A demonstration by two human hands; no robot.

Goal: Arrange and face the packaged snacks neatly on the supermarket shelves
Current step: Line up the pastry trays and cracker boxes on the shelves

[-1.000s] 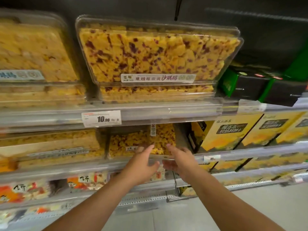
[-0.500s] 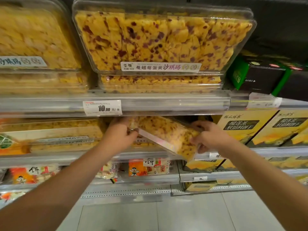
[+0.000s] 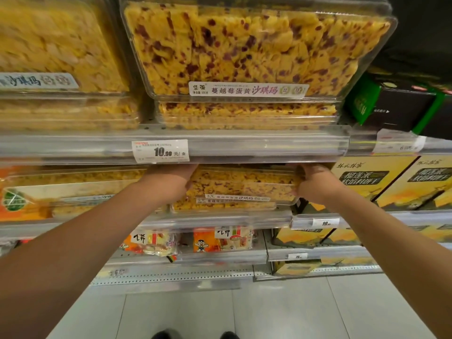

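A clear plastic box of yellow snack with red bits (image 3: 244,185) lies level on the second shelf, on top of another box of the same kind (image 3: 222,206). My left hand (image 3: 176,178) grips its left end and my right hand (image 3: 311,182) grips its right end. The fingertips of both hands are hidden under the shelf rail above. On the shelf above, a larger tilted box of the same snack (image 3: 244,50) leans on a flat one (image 3: 244,111).
Plain yellow snack boxes (image 3: 56,52) fill the upper left, and more boxes (image 3: 73,189) sit left of my hands. Yellow cardboard boxes (image 3: 367,177) stand to the right, green-black boxes (image 3: 396,106) above them. Bagged rice crackers (image 3: 220,241) lie on the shelf below. A price tag (image 3: 160,150) hangs on the rail.
The box was held tilted in front of the shelf; now it lies level on the stack, label facing out. Both hands have moved in with it under the upper rail.
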